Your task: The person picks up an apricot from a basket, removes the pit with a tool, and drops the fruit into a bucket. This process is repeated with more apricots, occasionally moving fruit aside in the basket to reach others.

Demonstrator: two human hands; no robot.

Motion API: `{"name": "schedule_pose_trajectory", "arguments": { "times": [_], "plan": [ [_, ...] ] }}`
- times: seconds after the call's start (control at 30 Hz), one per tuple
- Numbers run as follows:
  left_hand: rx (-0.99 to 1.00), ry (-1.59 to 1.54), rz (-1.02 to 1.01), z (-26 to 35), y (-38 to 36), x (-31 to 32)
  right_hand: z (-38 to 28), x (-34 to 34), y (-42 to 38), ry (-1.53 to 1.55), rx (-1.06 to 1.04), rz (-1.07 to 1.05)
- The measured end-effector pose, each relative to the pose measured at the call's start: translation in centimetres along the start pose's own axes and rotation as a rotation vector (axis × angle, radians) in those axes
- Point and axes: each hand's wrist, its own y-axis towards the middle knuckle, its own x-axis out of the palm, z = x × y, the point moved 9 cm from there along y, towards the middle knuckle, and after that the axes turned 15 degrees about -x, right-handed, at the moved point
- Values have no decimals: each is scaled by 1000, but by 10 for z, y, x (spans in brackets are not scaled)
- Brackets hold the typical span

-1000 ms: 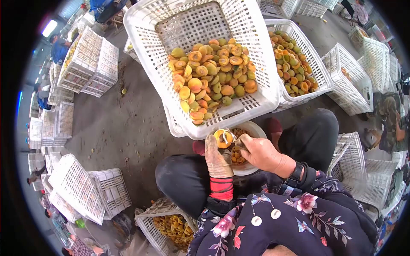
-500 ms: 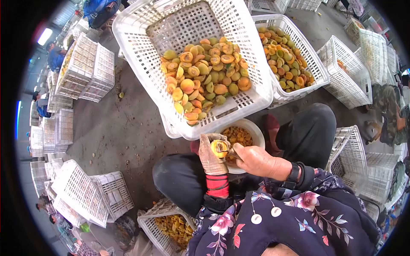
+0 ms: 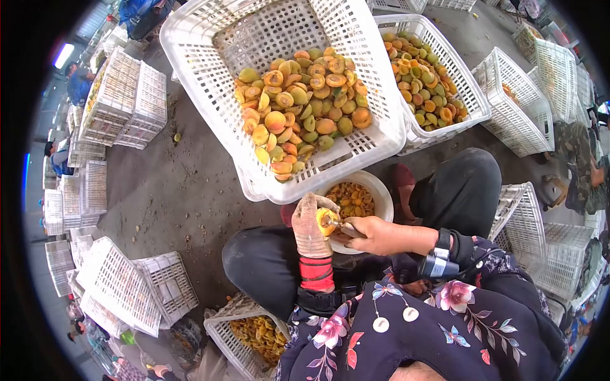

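My left hand (image 3: pixel 309 230), in a stained pale glove with a red cuff, is closed around a yellow apricot half (image 3: pixel 325 220), cut side turned to the right. Bare and closed, my right hand (image 3: pixel 393 236) grips a small metal pitting tool (image 3: pixel 347 229); its tip is at the cut face of the fruit. Just beyond both hands stands a round white bowl (image 3: pixel 385 198) holding brownish-yellow pieces, probably pits. Above it, a tilted white crate (image 3: pixel 365 157) carries many apricots, several of them halved.
Another crate (image 3: pixel 478 114) of apricots stands at the back right. Beside my left leg is a crate (image 3: pixel 219 331) of yellow fruit pieces. Stacked white crates (image 3: pixel 147 105) line the left, more crates (image 3: pixel 516 117) the right. Other people sit at the edges.
Both hands stay together at the fruit. My right wrist has turned, bringing a dark wristband device into view, and the tool lies a little flatter. The view has shifted slightly.
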Motion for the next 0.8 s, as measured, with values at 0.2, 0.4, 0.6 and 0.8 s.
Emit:
{"name": "schedule_pose_trajectory", "arguments": {
  "times": [0.2, 0.4, 0.6, 0.8],
  "plan": [
    [-65, 92, -30, -5, 4, 4, -15, 5, -7, 386, 631, -221],
    [-125, -109, -57, -14, 6, 6, -3, 0, 3, -196, 185, -141],
    [-133, -157, -243, -9, 1, 23, -23, 23, -18, 1140, 619, -189],
    [-110, 15, -246, -5, -2, 23, -19, 22, -19, 973, 587, -245]
  ]
}}
